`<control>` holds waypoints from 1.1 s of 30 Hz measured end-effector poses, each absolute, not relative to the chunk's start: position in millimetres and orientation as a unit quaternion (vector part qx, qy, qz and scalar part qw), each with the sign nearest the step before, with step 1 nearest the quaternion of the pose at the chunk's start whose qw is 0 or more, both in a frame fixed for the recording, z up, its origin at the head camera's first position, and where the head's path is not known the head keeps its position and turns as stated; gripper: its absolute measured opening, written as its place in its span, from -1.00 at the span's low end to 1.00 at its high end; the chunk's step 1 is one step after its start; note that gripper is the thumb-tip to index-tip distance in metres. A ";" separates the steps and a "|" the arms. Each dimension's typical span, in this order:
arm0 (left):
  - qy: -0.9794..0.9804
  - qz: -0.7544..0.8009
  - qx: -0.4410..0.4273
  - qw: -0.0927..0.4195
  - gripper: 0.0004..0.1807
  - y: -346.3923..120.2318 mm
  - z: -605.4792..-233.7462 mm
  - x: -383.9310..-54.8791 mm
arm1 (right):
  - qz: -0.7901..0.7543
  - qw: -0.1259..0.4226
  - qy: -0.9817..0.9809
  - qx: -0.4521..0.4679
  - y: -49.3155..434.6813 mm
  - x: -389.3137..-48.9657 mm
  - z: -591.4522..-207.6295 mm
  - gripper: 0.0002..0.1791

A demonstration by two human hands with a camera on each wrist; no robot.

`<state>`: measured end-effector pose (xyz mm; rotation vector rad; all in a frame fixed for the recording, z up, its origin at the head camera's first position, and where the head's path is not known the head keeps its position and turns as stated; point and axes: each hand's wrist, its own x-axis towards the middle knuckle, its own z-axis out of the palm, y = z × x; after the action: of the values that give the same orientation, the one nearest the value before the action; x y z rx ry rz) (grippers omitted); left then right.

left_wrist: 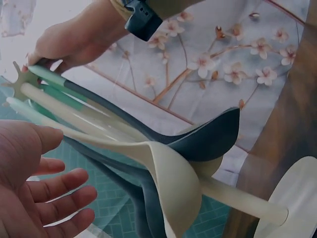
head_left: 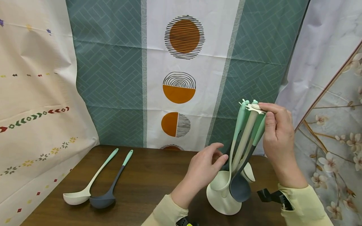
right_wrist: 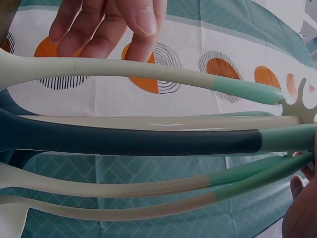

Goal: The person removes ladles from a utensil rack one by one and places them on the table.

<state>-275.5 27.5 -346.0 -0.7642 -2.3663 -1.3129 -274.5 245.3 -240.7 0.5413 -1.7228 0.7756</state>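
Pale yellow sleeves (head_left: 167,213) reach in from the bottom edge. One leads to the left hand (head_left: 202,166), its grip loose and empty, just beside a cream spoon (head_left: 222,181) hung on a cream stand (head_left: 223,207). Next to that hangs a dark spoon (head_left: 240,190), its mint handle end pinched in the grip of the right hand (head_left: 278,135). Well to the left, a dark ladle (head_left: 102,201) and a white ladle (head_left: 77,198) lie on the brown surface (head_left: 147,175). Behind hangs patterned cloth (head_left: 113,78).
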 end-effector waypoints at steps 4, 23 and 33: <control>-0.822 -0.472 -0.274 0.161 -0.59 32.0 -345.4 -275.0 | 0.329 0.555 -0.729 0.232 245.0 -274.1 -240.3 -0.64; -0.820 -0.464 -0.295 0.157 -0.69 52.3 -348.7 -279.5 | 0.324 0.555 -0.734 0.222 246.5 -270.5 -239.5 -0.63; -0.827 -0.454 -0.299 0.143 -0.83 54.5 -353.7 -279.8 | 0.325 0.551 -0.736 0.222 245.7 -272.2 -240.2 -0.63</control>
<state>-279.8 54.5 -353.7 -0.8629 -2.3844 -1.3099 -272.2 245.7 -240.2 0.5251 -1.7413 0.7685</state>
